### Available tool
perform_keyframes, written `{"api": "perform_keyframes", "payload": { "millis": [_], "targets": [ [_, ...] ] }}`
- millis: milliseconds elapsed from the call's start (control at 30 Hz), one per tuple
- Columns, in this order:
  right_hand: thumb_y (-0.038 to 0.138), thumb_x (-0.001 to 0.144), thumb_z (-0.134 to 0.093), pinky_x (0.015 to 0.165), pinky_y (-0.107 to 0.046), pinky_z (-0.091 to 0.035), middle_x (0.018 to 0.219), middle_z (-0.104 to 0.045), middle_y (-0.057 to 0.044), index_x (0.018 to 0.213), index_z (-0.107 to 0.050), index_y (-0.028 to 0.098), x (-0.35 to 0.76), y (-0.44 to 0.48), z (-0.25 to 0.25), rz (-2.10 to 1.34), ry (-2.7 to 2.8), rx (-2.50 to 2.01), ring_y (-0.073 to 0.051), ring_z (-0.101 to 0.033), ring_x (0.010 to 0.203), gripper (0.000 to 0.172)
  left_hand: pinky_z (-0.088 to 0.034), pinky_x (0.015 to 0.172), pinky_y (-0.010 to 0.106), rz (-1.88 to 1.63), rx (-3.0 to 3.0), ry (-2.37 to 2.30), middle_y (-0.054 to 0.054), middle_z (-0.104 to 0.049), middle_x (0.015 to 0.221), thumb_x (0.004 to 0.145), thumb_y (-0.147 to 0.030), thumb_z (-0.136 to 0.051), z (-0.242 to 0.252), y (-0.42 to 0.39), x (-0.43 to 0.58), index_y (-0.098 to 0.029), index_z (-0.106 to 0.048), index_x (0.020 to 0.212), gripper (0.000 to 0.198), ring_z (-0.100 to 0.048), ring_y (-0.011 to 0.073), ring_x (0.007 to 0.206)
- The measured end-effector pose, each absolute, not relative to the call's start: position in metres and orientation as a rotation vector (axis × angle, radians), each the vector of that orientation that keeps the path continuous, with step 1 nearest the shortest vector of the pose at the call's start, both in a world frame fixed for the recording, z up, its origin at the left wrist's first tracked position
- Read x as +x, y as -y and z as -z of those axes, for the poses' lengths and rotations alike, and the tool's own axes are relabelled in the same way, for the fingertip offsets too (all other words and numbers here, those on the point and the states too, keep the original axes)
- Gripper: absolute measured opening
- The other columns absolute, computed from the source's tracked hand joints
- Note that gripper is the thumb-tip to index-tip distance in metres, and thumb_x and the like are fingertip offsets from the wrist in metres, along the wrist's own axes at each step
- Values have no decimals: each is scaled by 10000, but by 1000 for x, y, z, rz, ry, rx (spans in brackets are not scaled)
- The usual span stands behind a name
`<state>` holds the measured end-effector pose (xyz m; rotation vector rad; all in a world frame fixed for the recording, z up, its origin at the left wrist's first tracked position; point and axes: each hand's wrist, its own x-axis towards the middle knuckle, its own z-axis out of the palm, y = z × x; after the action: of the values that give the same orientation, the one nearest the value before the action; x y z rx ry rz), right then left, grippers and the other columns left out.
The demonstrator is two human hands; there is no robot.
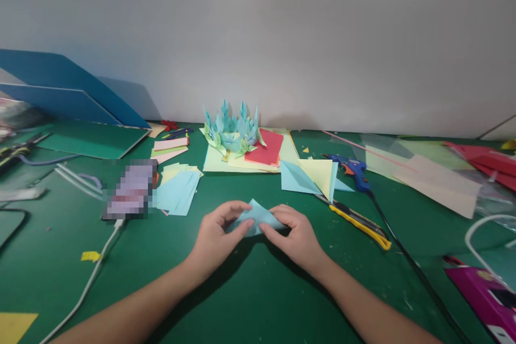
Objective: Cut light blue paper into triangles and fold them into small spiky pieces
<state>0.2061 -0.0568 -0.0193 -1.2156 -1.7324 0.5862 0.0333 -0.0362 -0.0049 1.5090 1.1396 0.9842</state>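
A light blue sheet of paper (pixel 255 215), folded to a peak at the top, is held between both hands above the green table (pixel 258 301). My left hand (pixel 220 231) pinches its left side, thumb on the near face and fingers behind. On the right side my right hand (pixel 297 234) grips it the same way, its thumb tip close to the left one. Behind the hands stands a crown-like ring of folded blue and green paper (pixel 234 131). To its right lie red paper sheets (pixel 266 146) on pale yellow ones.
At left are a stack of blue paper slips (pixel 181 193) and a phone (pixel 131 191) on a white cable. Right of the hands lie folded blue and yellow papers (pixel 310 176), a yellow utility knife (pixel 363 226) and a blue glue gun (pixel 355 169) with its black cord.
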Motion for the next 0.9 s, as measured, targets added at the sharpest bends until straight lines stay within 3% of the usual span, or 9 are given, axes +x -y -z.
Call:
{"api": "perform_keyframes", "payload": {
  "millis": [100,233,367,500,600,767,900],
  "targets": [
    [275,789,-574,604,-304,-432,579,-574,-14,535,-513,204,204,57,21,-570,1752,-1221,-165,-522,586,271,-502,627,257,-961,1416,-1132,-6,-683,668,683,-307,-686,4,36,34,-169,-616,1049,397,-622,141,625],
    [291,792,-574,591,-304,-417,571,-563,-14,528,-496,205,204,58,21,-591,1767,-1209,-161,-504,578,288,-502,679,272,-924,1395,-1149,34,-721,762,666,-328,-688,2,33,34,-156,-701,804,222,-633,161,695],
    [327,727,-662,626,-294,-440,673,-600,-7,674,-535,213,205,59,21,-735,1534,-1222,-165,-547,648,179,-481,590,256,-913,1280,-1184,29,-711,693,628,-391,-721,-2,32,34,-151,-709,716,256,-601,145,605],
    [411,623,-755,534,-232,-441,779,-618,15,876,-473,238,206,57,22,-1070,1154,-1131,-123,-555,596,417,-445,527,223,-916,1047,-1163,18,-692,638,556,-431,-782,-7,36,37,-140,-703,701,334,-557,110,534],
    [463,566,-790,503,-228,-448,713,-608,35,950,-485,240,204,56,20,-1307,1044,-1055,-108,-541,525,539,-417,499,199,-944,884,-1133,0,-667,599,521,-428,-812,-8,42,41,-137,-693,684,354,-527,88,506],
    [450,536,-808,679,-327,-511,713,-673,-26,767,-632,184,197,61,15,-1429,1106,-1023,-185,-615,672,394,-448,578,200,-968,747,-1010,-7,-660,635,556,-402,-810,-5,51,46,-143,-692,694,316,-546,87,568],
    [465,589,-762,597,-297,-482,620,-652,-21,688,-671,163,196,63,14,-1377,1066,-1114,-155,-567,584,331,-445,563,208,-935,768,-997,5,-664,644,561,-395,-808,-3,50,47,-142,-695,708,314,-545,92,553]
  ]
}}
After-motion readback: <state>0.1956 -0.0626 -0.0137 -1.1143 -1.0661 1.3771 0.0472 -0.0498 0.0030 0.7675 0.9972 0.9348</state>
